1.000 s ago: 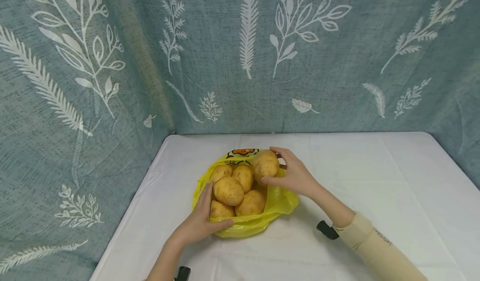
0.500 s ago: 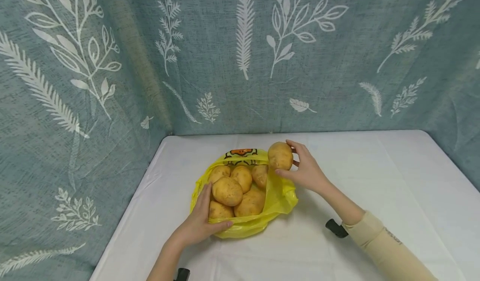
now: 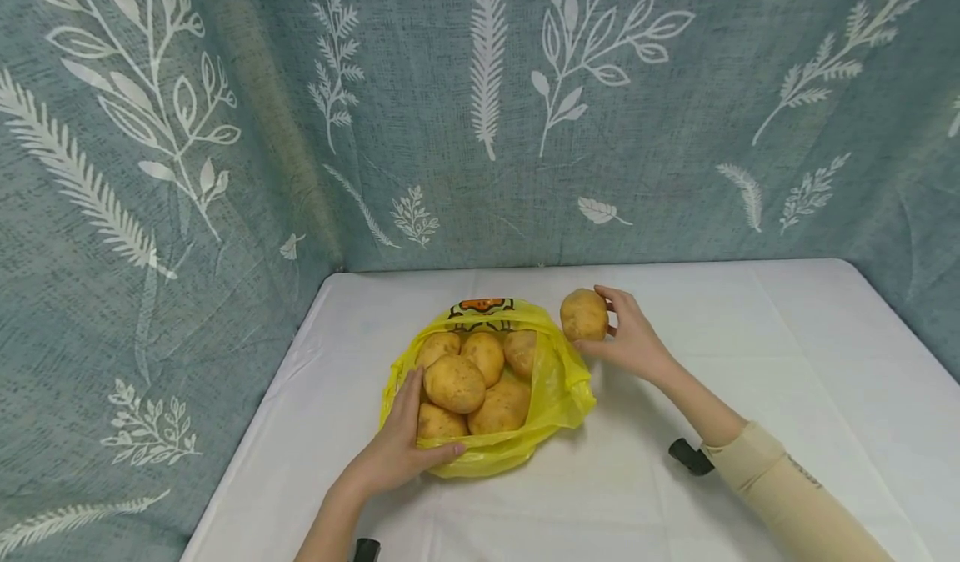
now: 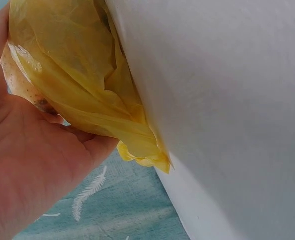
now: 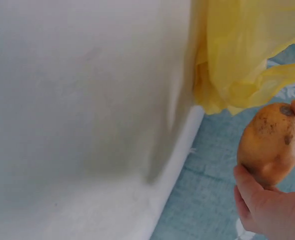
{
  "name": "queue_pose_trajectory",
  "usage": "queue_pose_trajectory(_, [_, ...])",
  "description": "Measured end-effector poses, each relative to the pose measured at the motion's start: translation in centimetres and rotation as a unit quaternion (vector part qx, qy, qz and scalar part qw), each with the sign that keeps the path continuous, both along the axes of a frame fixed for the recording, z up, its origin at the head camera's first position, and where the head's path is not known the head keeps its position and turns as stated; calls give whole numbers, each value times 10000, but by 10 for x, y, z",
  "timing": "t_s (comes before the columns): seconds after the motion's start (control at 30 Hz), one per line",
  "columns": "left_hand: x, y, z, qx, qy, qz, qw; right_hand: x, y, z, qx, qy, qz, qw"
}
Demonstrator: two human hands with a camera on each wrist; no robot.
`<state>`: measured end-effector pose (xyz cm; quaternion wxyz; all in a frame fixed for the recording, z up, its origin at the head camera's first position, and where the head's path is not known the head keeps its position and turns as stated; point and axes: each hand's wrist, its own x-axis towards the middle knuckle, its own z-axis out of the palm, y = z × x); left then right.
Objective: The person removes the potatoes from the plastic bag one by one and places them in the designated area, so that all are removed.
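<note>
A yellow plastic bag (image 3: 561, 391) stands with its mouth spread wide, showing several potatoes (image 3: 454, 383) inside. My left hand (image 3: 397, 449) holds its near left rim, thumb along the front and fingers at the left side; the left wrist view has the thin yellow film (image 4: 82, 80) against that hand. To the bag's right, my right hand (image 3: 632, 341) pinches one potato (image 3: 584, 315) between thumb and fingertips, raised above the table. In the right wrist view this potato (image 5: 272, 142) has dark spots on its skin and sits just beside the bag's edge.
A white cloth (image 3: 750, 362) covers the table. Blue-green curtains (image 3: 450, 112) with white leaf prints hang behind and to the left. A black device (image 3: 691, 457) shows at the right wrist and another (image 3: 367, 550) at the left.
My right hand has lifted the potato out of the bag and carried it rightward past the rim, uncovering another potato inside. My left hand has stayed at the bag's rim.
</note>
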<state>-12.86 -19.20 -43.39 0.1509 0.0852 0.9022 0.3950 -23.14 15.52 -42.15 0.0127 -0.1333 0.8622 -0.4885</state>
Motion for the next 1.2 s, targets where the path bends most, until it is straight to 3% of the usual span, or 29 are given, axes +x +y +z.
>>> queue_pose_trajectory(0.47, [0,-2,-1,53,46,-30,10000,-4,14,-12,537,-42,13,9985])
queue_pose_trajectory(0.93, [-1,-2,-3,78,104,-98,9999,-5,20,-18,1223,-268,335,9916])
queue_pose_trajectory(1.2, [0,-3,-2,105,34,-44,9999,-7,19,-21,1352,-218,362,9899])
